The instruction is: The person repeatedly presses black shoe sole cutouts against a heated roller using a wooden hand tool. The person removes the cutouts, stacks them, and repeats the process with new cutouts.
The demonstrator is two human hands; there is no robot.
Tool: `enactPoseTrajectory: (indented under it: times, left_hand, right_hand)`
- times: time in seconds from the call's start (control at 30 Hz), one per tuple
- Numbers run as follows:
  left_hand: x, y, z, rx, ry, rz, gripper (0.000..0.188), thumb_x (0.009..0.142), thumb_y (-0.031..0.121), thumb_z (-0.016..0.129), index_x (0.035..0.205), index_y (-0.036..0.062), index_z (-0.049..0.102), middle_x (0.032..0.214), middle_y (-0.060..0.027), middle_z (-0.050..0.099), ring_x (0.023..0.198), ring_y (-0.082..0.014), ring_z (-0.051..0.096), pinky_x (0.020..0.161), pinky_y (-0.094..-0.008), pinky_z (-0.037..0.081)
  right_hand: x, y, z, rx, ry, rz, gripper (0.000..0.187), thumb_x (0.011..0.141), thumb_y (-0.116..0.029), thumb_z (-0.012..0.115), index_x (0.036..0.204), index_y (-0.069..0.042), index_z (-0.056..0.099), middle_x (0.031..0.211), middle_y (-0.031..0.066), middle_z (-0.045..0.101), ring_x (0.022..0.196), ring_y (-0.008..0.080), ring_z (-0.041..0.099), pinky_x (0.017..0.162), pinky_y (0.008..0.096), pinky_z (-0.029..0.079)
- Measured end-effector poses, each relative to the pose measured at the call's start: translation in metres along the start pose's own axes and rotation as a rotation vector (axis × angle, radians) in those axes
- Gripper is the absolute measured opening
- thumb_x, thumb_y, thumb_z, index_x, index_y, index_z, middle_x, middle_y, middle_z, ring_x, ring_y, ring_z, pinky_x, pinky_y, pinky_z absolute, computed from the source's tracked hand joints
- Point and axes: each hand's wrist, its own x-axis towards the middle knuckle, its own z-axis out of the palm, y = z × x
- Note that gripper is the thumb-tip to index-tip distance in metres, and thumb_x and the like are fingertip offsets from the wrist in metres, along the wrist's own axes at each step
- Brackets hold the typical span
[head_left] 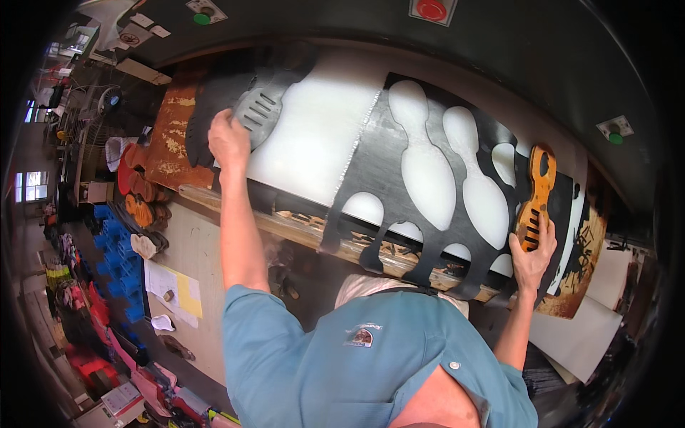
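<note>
My left hand [230,139] is closed on the near edge of a grey, sole-shaped piece [262,108] with several slots, above dark sheet pieces [207,107] at the far left of the work surface. Far to the right, my right hand [535,258] grips the lower end of an orange-brown sole-shaped cutting die [541,187], which has slots and an oval opening. The die stands on the right part of a black sheet [374,167]. Sole-shaped holes in that sheet show the white cutting board [321,118] beneath, and its near edge hangs over the front in strips.
A dark machine beam [342,27] runs along the far side, with a red button [431,8] and green buttons [615,134]. Small dark scraps [300,216] lie along the wooden front ledge [267,222]. To the left are stacked sole shapes [141,208], blue crates [118,250] and papers [173,289].
</note>
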Motion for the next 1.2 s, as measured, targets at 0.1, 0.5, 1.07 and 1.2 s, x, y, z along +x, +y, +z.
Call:
enactPoseTrajectory:
  times: [0.1,0.5,1.07,1.2]
  left_hand:
    - [-0.004,0.022,0.003,0.254,0.034,0.391,0.056,0.102,0.037,0.069,0.146,0.0041,0.062,0.153,-0.0258,0.059,0.146,-0.0449,0.051,0.119,-0.0542,0.042]
    - [0.042,-0.026,0.014,0.420,-0.169,0.293,0.049,0.114,0.045,0.042,0.147,0.0113,0.056,0.148,-0.0177,0.060,0.130,-0.0436,0.062,0.100,-0.0552,0.058]
    - [-0.142,0.173,0.082,0.030,-0.221,0.709,0.053,0.108,0.030,0.066,0.152,0.0012,0.058,0.160,-0.0312,0.050,0.152,-0.0501,0.041,0.126,-0.0559,0.032]
    - [-0.139,0.162,0.084,-0.115,-0.182,0.707,0.047,0.107,0.023,0.067,0.148,0.0007,0.061,0.156,-0.0272,0.056,0.150,-0.0475,0.046,0.124,-0.0548,0.037]
  right_hand:
    - [0.000,0.004,0.003,-0.026,0.015,-0.006,0.081,0.080,-0.023,0.083,0.155,-0.004,0.056,0.160,0.0228,0.047,0.144,0.0394,0.046,0.121,0.0481,0.040]
    - [0.002,0.011,0.007,-0.034,0.025,0.029,0.082,0.079,-0.022,0.084,0.156,-0.011,0.057,0.160,0.0216,0.048,0.145,0.0389,0.047,0.119,0.0476,0.042]
    - [0.013,0.027,-0.069,1.042,-0.172,0.224,0.081,0.075,-0.009,0.089,0.149,0.006,0.059,0.150,0.0186,0.059,0.136,0.0234,0.059,0.117,0.0355,0.046]
    - [0.000,0.058,-0.134,1.339,-0.068,0.115,0.097,0.077,-0.036,0.086,0.154,0.010,0.048,0.143,0.0226,0.063,0.132,0.0295,0.064,0.114,0.0393,0.052]
